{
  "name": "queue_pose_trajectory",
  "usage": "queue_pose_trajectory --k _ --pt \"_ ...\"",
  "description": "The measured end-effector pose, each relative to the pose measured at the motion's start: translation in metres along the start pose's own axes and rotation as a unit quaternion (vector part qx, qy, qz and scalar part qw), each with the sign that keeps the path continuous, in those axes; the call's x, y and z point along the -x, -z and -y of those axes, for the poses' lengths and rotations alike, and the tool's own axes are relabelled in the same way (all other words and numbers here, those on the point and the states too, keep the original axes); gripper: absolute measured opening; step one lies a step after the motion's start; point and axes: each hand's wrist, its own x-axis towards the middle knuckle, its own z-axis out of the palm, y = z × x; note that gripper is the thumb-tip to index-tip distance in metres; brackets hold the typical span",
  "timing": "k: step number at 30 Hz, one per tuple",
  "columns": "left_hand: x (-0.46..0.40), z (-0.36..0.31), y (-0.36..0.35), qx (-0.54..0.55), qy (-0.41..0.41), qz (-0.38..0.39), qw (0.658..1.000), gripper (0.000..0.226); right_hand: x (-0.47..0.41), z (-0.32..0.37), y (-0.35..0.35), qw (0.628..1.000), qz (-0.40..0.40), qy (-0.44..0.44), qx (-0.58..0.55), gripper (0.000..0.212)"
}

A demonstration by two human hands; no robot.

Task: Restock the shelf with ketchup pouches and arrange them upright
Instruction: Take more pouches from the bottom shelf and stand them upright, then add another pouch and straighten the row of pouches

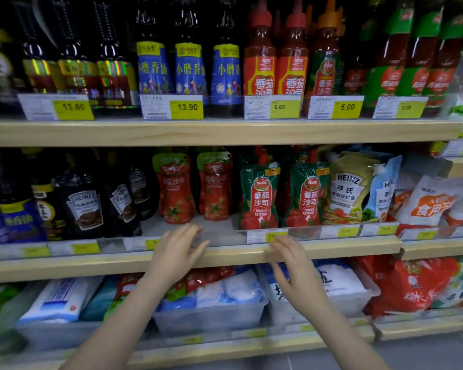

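On the middle shelf (pixel 225 256) stand two red ketchup pouches with green tops (pixel 174 188) (pixel 215 186), set back from the edge. To their right, two green-and-red spouted ketchup pouches (pixel 259 194) (pixel 308 196) stand upright at the front rail. My left hand (pixel 178 249) hovers with fingers spread over the shelf's front edge, below the red pouches. My right hand (pixel 292 263) is spread flat in front of the shelf edge, under the green pouches. Both hands hold nothing.
Dark Heinz sauce bottles (pixel 83 206) stand left of the pouches, Heinz salad dressing pouches (pixel 352 190) to the right. The top shelf holds sesame oil and ketchup bottles (pixel 259 57). Below, clear bins (pixel 209 313) hold white and red bags. Bare shelf floor lies ahead of the red pouches.
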Motion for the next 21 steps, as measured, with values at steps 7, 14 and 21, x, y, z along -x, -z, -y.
queue_pose_trajectory --k 7,14,21 --pt "0.05 0.066 0.035 -0.12 -0.077 -0.001 0.99 0.05 0.017 0.071 -0.087 0.985 0.125 0.073 -0.09 0.038" --pt "0.147 0.132 0.024 -0.086 -0.12 0.03 0.989 0.066 0.039 0.092 -0.149 0.98 0.156 0.085 -0.085 0.04" --pt "0.195 0.158 -0.026 -0.047 -0.022 0.123 0.991 0.083 0.012 0.11 -0.214 0.984 0.165 0.053 0.03 0.045"
